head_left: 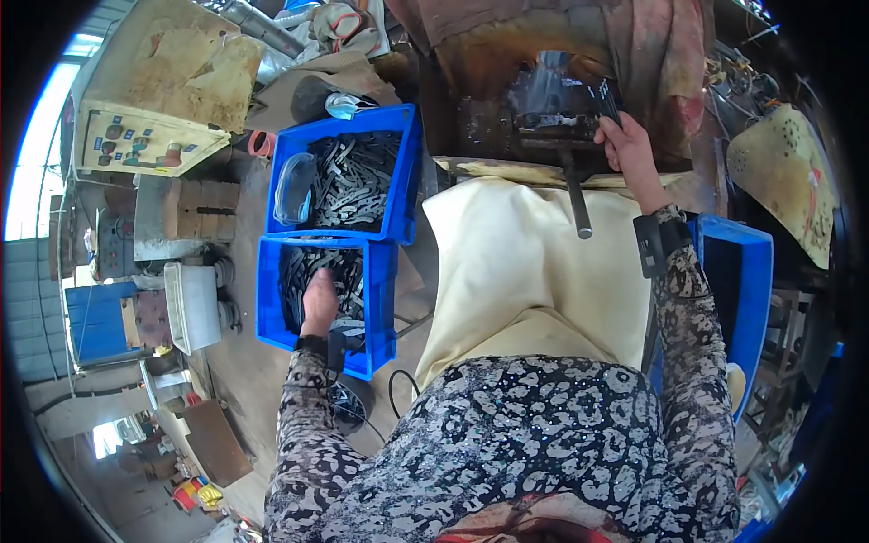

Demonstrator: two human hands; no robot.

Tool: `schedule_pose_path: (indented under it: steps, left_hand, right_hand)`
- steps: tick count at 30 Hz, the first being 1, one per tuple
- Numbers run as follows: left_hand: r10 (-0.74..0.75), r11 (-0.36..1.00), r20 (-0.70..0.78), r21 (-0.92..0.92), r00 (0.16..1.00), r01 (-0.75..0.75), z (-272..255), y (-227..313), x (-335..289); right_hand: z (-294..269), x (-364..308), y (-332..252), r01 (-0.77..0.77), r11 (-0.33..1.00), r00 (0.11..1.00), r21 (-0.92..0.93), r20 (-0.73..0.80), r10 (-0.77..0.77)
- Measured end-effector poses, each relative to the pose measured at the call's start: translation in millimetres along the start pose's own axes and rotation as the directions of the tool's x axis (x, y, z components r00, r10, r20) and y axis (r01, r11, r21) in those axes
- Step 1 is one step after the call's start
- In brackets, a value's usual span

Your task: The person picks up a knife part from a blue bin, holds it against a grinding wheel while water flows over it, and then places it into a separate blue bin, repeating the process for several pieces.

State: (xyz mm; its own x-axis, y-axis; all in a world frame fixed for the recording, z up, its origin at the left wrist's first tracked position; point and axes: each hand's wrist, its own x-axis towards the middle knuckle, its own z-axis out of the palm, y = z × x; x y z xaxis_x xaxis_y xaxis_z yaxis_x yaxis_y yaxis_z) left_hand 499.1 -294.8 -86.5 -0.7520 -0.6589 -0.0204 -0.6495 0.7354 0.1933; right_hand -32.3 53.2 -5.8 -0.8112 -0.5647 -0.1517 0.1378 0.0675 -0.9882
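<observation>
My right hand (629,152) is closed around a small bundle of dark, thin metal strips (606,101), their ends sticking up above the fingers. It is at the right of a wet, brown machine bay, where a dark metal block (554,128) lies under a greyish spray or splash. From that block a metal rod (577,201) points toward me. On the left, my left hand (319,306) reaches into the nearer blue bin (384,312), among loose dark metal strips (348,276). Its fingers are too indistinct to show whether they hold any.
A second blue bin (412,176) of similar strips adjoins the nearer one, with a clear plastic container (294,188) in it. A cream apron (507,262) covers my lap. A control box (154,136) stands far left. Another blue bin (747,281) is at my right.
</observation>
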Motion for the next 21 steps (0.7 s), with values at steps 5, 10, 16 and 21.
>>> schedule_pose_path:
  steps: [5,10,16,21]
  left_hand:
    - [-0.373,0.791,-0.018,-0.529,0.928,0.308,-54.4,3.1,-2.8]
    - [-0.165,0.453,0.167,-0.863,0.972,0.225,-121.9,150.3,70.2]
    - [0.33,0.442,0.042,-0.89,0.943,-0.115,-88.3,275.2,188.0]
    - [0.389,0.566,-0.154,-0.737,0.908,-0.368,-26.3,336.4,269.3]
  right_hand:
    - [0.6,6.1,4.6,0.008,1.0,0.999,0.019,0.049,-0.009]
    - [-2.9,3.9,7.5,0.049,0.998,0.998,-0.049,-0.022,-0.05]
    - [1.3,8.6,15.4,0.115,0.991,0.988,-0.074,-0.095,-0.122]
    - [5.2,7.2,12.9,0.176,0.952,0.972,-0.251,-0.112,-0.209]
